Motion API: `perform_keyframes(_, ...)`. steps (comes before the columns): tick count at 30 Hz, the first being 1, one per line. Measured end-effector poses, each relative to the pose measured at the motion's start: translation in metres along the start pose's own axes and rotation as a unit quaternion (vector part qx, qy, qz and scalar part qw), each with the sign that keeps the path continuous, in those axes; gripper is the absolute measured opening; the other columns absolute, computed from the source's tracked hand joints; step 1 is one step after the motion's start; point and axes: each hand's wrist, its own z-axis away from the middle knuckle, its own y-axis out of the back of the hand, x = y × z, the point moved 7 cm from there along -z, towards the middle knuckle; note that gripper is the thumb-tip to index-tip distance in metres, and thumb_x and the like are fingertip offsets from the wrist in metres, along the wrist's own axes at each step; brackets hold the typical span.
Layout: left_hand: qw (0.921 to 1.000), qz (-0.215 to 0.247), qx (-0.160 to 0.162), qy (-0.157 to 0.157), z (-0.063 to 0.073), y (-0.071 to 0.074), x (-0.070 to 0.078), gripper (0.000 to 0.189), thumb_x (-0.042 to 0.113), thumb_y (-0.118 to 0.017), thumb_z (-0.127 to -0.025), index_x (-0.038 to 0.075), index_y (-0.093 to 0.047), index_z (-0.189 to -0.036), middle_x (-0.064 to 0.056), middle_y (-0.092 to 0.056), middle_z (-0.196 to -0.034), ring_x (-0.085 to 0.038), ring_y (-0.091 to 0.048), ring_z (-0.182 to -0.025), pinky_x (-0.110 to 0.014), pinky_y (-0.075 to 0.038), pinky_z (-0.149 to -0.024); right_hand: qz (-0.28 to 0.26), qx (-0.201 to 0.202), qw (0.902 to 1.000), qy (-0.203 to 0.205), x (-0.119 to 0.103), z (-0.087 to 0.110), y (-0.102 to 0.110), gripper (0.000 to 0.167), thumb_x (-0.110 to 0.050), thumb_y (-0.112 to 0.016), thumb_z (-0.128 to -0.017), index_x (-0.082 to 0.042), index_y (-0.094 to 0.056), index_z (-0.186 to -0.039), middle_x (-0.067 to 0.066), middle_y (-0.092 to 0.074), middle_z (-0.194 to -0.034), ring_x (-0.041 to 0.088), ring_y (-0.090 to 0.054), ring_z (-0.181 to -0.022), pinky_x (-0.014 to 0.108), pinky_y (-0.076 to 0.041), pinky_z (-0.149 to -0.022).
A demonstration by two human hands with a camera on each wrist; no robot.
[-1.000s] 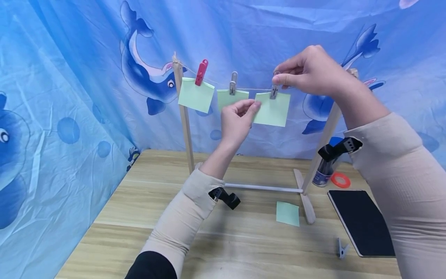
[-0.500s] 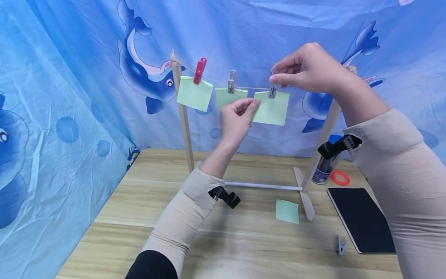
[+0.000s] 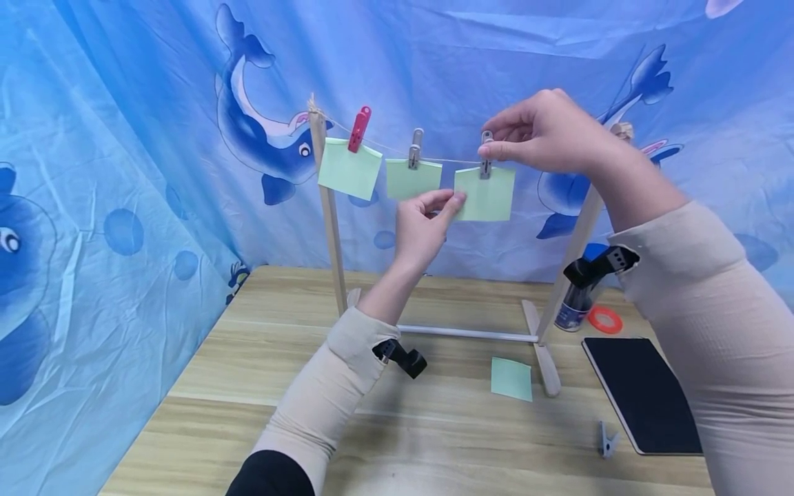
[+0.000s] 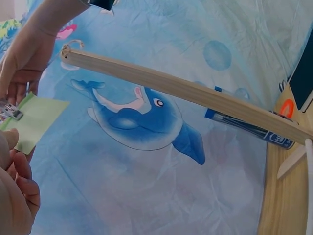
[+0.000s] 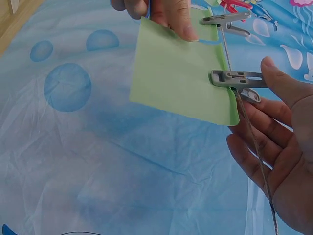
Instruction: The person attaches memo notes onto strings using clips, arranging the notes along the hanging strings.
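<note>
A pale green paper note (image 3: 489,198) hangs at the right of a string (image 5: 254,134), its top edge in a grey clothespin (image 3: 486,167). Thumb and fingers of my right hand (image 3: 546,134) pinch the handle end of that clothespin (image 5: 230,79). By its left edge, my left hand (image 3: 420,227) pinches the same note between thumb and fingers. Just left of it hangs a second green note (image 3: 412,180) under another grey clothespin (image 3: 415,148), partly behind the held note in the right wrist view. A third note (image 3: 349,169) hangs farthest left from a red clothespin (image 3: 359,129).
Wooden posts (image 3: 330,227) carry the string, joined low down by a white rod (image 3: 468,333). On the table (image 3: 248,386) lie a loose green note (image 3: 511,379), a blue-grey clothespin (image 3: 607,441), a black notebook (image 3: 645,396), an orange tape ring (image 3: 604,319) and a pen holder (image 3: 572,315).
My left hand has slid a little down the left edge of the right note. The right hand has dipped slightly, still pinching the clothespin.
</note>
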Motion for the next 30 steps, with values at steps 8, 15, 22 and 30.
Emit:
perform_keyframes(8, 0.9988, -0.016, -0.044, 0.018, 0.007, -0.006, -0.016, 0.032, 0.032, -0.078, -0.091, 0.006, -0.078, -0.109, -0.001, -0.076, -0.088, -0.011, -0.061, -0.070, -0.024, -0.052, -0.054, -0.017, 0.073, 0.9971, -0.017, 0.004, 0.007, 0.009, 0.049, -0.034, -0.069, -0.098, -0.006, -0.062, -0.137, 0.013, -0.072, -0.119, 0.029, -0.068, -0.108, 0.027, -0.054, -0.094)
perform_keyframes(15, 0.9947, -0.048, -0.086, 0.030, 0.016, -0.009, -0.034, 0.030, 0.034, -0.078, -0.091, 0.010, -0.078, -0.109, 0.002, -0.076, -0.088, -0.009, -0.060, -0.065, -0.025, -0.053, -0.055, -0.041, 0.192, 0.9806, 0.010, 0.006, 0.024, 0.025, 0.045, -0.020, -0.073, -0.095, -0.008, -0.063, -0.138, 0.012, -0.069, -0.127, 0.012, -0.065, -0.116, 0.019, -0.046, -0.103)
perform_keyframes(22, 0.9887, -0.079, -0.121, 0.042, 0.025, -0.011, -0.057, 0.035, 0.035, -0.077, -0.091, 0.011, -0.075, -0.116, 0.001, -0.076, -0.095, -0.010, -0.062, -0.066, -0.024, -0.053, -0.059, -0.099, 0.333, 0.9316, 0.107, 0.007, 0.052, 0.038, 0.038, -0.015, -0.077, -0.092, 0.003, -0.068, -0.124, 0.004, -0.073, -0.114, 0.003, -0.066, -0.106, 0.020, -0.051, -0.096)
perform_keyframes(30, 0.9815, -0.119, -0.146, 0.033, 0.040, -0.011, -0.079, 0.033, 0.035, -0.076, -0.092, 0.012, -0.076, -0.116, 0.003, -0.075, -0.095, -0.010, -0.065, -0.073, -0.023, -0.052, -0.063, -0.262, 0.401, 0.8623, 0.165, 0.013, 0.097, 0.022, 0.042, -0.016, -0.085, -0.084, 0.018, -0.068, -0.102, 0.010, -0.075, -0.091, 0.011, -0.069, -0.084, 0.017, -0.055, -0.082)
